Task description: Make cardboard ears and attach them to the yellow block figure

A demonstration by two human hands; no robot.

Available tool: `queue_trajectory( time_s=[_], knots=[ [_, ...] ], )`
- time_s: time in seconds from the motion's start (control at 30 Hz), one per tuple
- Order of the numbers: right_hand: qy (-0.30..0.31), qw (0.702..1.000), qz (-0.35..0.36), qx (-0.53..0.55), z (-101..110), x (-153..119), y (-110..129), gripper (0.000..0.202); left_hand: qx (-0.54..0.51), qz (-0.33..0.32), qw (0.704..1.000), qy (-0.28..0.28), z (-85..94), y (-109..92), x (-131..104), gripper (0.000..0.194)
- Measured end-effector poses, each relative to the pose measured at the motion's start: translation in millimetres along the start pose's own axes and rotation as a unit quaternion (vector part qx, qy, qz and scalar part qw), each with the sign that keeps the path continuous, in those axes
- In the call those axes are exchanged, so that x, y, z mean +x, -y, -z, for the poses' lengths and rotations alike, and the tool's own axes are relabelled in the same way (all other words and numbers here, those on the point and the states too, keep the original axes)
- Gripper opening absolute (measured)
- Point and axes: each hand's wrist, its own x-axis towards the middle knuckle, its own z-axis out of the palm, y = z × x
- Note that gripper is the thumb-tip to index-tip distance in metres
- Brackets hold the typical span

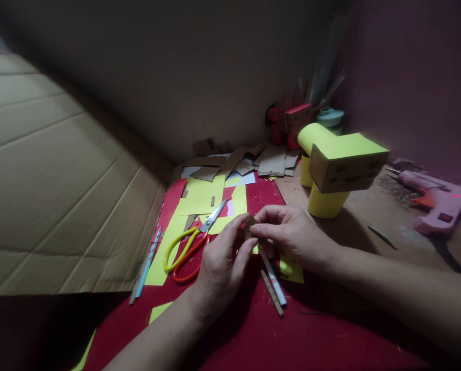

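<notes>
A small brown cardboard piece (249, 224) is pinched between both hands near the middle of the view. My left hand (224, 257) closes its fingers on the piece from the left, and my right hand (292, 234) grips it from the right with thumb and fingers. Just below my right hand lie a pale strip (274, 282) and a thin brown strip (272, 293) on the red surface (230, 335). Scissors (193, 242) with one yellow and one red handle rest to the left of my left hand, blades apart only slightly if at all.
A yellow paper-and-cardboard figure (346, 165) stands at the right, near a pink glue gun (439, 196). Cardboard scraps (272, 159) and yellow paper (203, 193) lie behind the hands. A large cardboard panel (68, 190) slants along the left.
</notes>
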Motion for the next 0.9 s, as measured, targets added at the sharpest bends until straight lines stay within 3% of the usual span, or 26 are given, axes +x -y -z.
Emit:
queue_trajectory(
  time_s=[0.13, 0.27, 0.57, 0.9],
  knots=[
    [-0.005, 1.0, -0.001, 0.003, -0.7, -1.7, -0.5, 0.01, 0.075, -0.08, 0.994, -0.007, -0.6, 1.7, -1.7, 0.041],
    [-0.012, 1.0, -0.001, -0.002, -2.4, -1.6, 1.0, 0.011, 0.123, -0.099, 0.987, 0.003, -1.4, 0.8, -3.5, 0.044],
    [-0.005, 1.0, 0.007, -0.005, -2.7, -1.0, -1.2, 0.009, 0.143, -0.071, 0.987, 0.028, -2.1, 0.7, -5.7, 0.047],
    [-0.005, 1.0, -0.013, 0.007, -1.9, -0.4, 0.4, 0.009, 0.095, -0.006, 0.994, 0.046, 1.6, -7.5, -2.2, 0.047]
  ],
)
